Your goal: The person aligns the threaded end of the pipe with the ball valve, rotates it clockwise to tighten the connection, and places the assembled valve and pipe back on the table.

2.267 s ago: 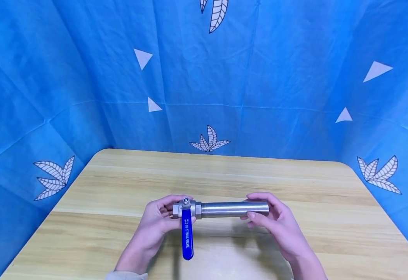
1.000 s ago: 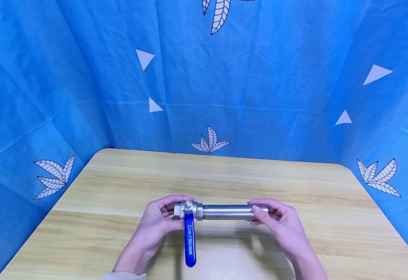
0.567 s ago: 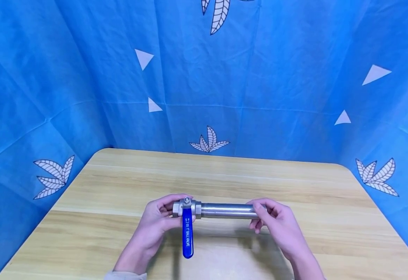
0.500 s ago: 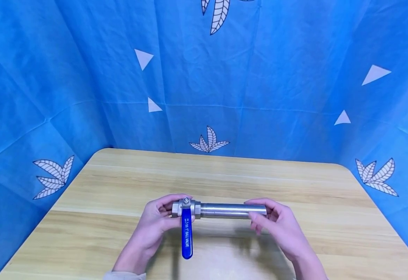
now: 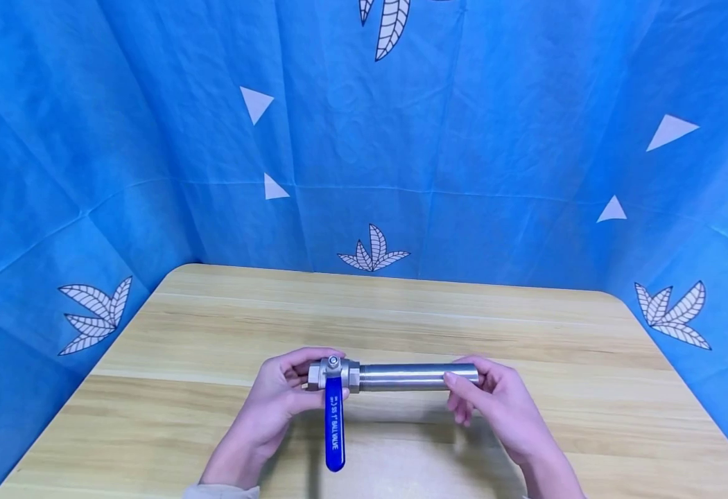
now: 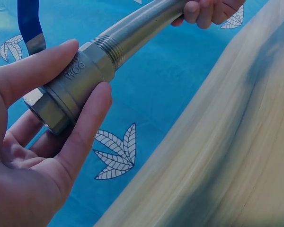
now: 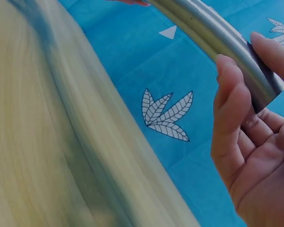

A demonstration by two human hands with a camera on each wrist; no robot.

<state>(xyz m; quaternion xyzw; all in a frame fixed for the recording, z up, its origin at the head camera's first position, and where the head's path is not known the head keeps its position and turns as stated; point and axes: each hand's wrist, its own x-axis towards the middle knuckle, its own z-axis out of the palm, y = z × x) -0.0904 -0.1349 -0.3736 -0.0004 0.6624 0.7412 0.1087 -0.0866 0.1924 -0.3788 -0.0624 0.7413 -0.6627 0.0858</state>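
Note:
My left hand [image 5: 264, 402] grips the steel body of a ball valve [image 5: 353, 376], its thumb on the near side and fingers behind. The valve's blue lever [image 5: 335, 433], lettered "1" BALL VALVE", points toward me. A smooth steel pipe [image 5: 408, 377] runs rightward from the valve, level above the table. In the left wrist view, a few threads [image 6: 111, 49] show where the pipe enters the valve. My right hand [image 5: 498, 398] pinches the pipe's free end between thumb and fingers; the right wrist view shows the end of the pipe [image 7: 236, 54] between them.
The light wooden table [image 5: 245, 312] lies beneath both hands, with shadows on it. Blue cloth [image 5: 495, 138] printed with white leaves and triangles hangs behind and at both sides of the table.
My right thumb has slid up over the pipe, then back down to its near side, as the fingers shifted. The valve's lever has rocked slightly; the left hand keeps its grip.

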